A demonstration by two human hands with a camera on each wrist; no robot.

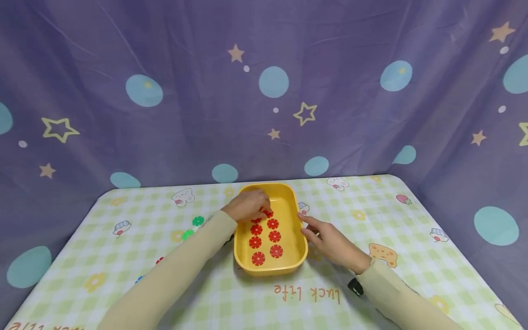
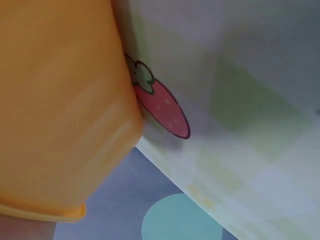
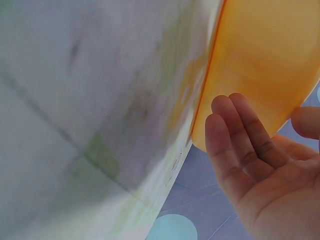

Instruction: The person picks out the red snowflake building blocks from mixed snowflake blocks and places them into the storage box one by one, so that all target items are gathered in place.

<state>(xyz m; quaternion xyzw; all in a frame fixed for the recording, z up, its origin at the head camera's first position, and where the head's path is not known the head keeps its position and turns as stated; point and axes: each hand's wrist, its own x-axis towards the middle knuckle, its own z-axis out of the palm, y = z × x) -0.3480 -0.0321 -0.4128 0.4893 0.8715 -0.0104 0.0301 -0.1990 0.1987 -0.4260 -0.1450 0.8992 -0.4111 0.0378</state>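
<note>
In the head view my left hand (image 1: 249, 205) reaches over the left rim into a yellow tray (image 1: 298, 247), its fingertips pinching a red notched disc (image 1: 269, 213). The hand partly hides discs below it. Several more red notched discs (image 1: 274, 236) lie flat in two columns on the tray floor. My right hand (image 1: 330, 238) is at the tray's right wall, fingertips touching near the rim. In the right wrist view its fingers (image 3: 245, 132) extend loosely along the outer wall. The left wrist view shows mostly the tray's outer wall (image 2: 65, 115).
Green notched discs (image 1: 198, 221) lie on the checked tablecloth (image 1: 156, 220) left of the tray. Red and blue pieces peek out beside my left sleeve (image 1: 177, 270). A purple curtain (image 1: 189, 119) hangs behind the table.
</note>
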